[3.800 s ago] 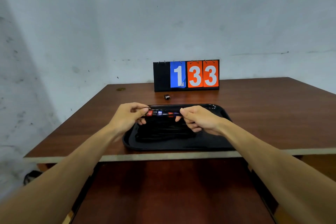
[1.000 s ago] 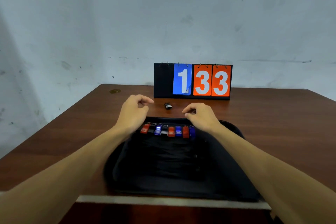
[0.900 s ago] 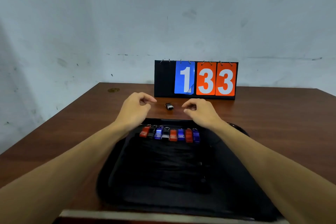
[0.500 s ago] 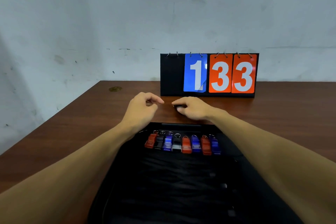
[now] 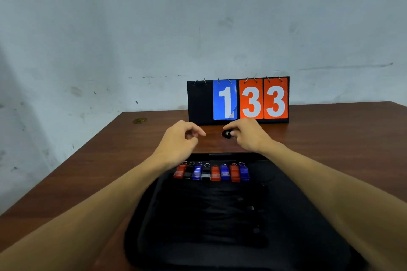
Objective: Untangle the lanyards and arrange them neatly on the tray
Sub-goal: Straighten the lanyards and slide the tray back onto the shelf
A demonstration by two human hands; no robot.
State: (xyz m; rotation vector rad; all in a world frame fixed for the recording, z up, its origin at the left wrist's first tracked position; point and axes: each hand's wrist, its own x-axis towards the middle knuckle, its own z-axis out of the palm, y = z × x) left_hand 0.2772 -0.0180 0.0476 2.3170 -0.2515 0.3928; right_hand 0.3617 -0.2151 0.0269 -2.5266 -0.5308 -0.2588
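Note:
A black tray lies on the wooden table in front of me. On it, black lanyards lie side by side, their red, black and blue clips lined up in a row at the tray's far end. Both hands are beyond the tray. My left hand hovers over the table with fingers loosely curled and nothing in it. My right hand pinches a small black object on the table with thumb and fingers.
A flip scoreboard showing 1, 3, 3 stands at the back of the brown table against a pale wall. A small stain marks the far left corner. The table's left edge runs diagonally.
Both hands let go of the clips and moved forward past the tray. My right hand reached the small black object and closed on it. The view moved closer to the table.

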